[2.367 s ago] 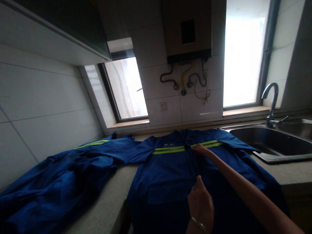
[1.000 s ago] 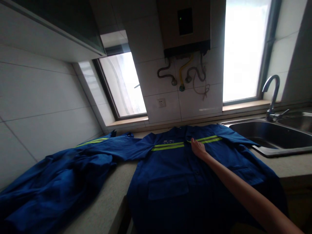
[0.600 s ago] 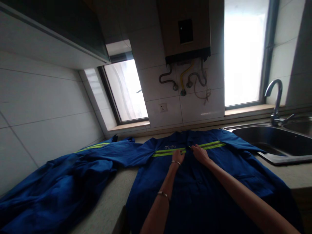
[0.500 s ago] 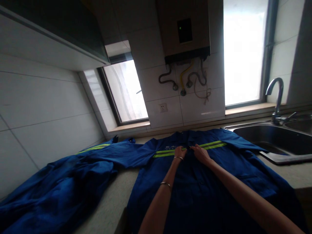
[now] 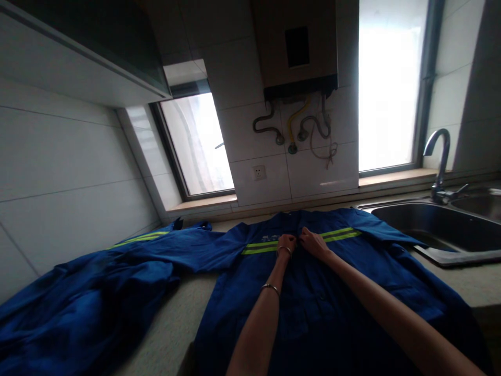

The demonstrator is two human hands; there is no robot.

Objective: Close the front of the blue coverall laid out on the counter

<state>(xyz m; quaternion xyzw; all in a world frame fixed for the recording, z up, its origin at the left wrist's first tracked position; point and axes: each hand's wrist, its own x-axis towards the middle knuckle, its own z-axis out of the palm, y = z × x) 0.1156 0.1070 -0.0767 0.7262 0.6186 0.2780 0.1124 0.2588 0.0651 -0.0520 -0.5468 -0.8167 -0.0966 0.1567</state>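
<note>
A blue work jacket with yellow-green and grey reflective bands lies spread over the counter, its collar toward the wall. At the front placket, level with the chest band, my left hand pinches the cloth; a bracelet circles its wrist and another sits on the forearm. Close beside it, on the right of the placket, my right hand has its fingers closed on the jacket's edge. Whether a button lies between the fingertips is too small to tell. Pale lettering shows on the chest left of my left hand.
More blue clothing with a reflective band is heaped on the left counter. At right are a sink and a curved faucet. A water heater with pipes hangs on the wall, and a cabinet juts out upper left.
Both hands stay at the placket with slightly altered finger positions; my left wrist is more bent. The view has shifted a little.
</note>
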